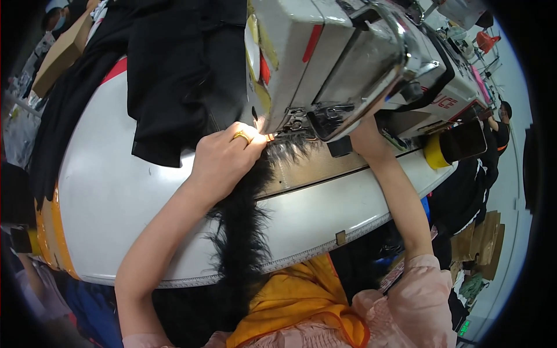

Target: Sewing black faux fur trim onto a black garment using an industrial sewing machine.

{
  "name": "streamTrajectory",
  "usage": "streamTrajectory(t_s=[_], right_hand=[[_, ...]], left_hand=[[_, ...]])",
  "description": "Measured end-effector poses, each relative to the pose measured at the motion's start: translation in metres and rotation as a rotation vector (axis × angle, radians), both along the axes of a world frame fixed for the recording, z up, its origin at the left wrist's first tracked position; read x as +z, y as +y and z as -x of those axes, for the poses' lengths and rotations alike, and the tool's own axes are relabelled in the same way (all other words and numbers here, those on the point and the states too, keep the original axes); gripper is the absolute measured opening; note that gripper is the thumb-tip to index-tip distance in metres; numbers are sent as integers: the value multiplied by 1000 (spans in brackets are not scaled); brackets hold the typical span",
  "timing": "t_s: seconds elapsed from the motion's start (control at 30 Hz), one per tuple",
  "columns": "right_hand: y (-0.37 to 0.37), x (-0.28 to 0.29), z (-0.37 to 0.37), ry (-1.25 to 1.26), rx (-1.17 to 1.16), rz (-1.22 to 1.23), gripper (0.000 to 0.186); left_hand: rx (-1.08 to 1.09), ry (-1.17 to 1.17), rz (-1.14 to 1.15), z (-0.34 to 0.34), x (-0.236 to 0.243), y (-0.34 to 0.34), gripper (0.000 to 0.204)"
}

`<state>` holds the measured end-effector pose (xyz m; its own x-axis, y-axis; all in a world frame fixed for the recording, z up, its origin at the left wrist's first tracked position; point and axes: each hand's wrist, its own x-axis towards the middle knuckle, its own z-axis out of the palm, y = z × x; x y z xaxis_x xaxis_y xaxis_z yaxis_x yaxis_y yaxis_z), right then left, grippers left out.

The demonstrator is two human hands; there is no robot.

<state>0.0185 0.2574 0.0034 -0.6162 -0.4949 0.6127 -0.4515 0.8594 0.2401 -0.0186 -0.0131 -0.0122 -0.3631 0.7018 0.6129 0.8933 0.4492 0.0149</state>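
My left hand (222,158), with a gold ring, is closed at the lit needle area of a white sewing machine (290,58). Its fingertips pinch the edge of a strip of black fur trim (241,232), which hangs from there over the table's front edge. Just beyond that hand lies a black garment (165,75), partly spread on the table. My right hand (366,138) reaches under the machine's arm, on the right of the needle; the machine hides its fingers. Some fur shows between the two hands, below the machine head.
The white table (98,214) has a measuring tape along its curved front edge. A yellow roll-shaped object (433,152) stands at the right. Cardboard (62,55) sits at the far left, with another person behind it. More dark cloth hangs at the right.
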Motion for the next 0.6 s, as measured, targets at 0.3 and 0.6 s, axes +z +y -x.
streamTrajectory(t_s=[0.3, 0.6], right_hand=[[13, -10, 7, -345, 89, 158, 30], [-2, 11, -9, -400, 308, 245, 21]], left_hand=[[-36, -495, -155, 4, 13, -5, 11], [47, -112, 100, -41, 32, -8, 18]])
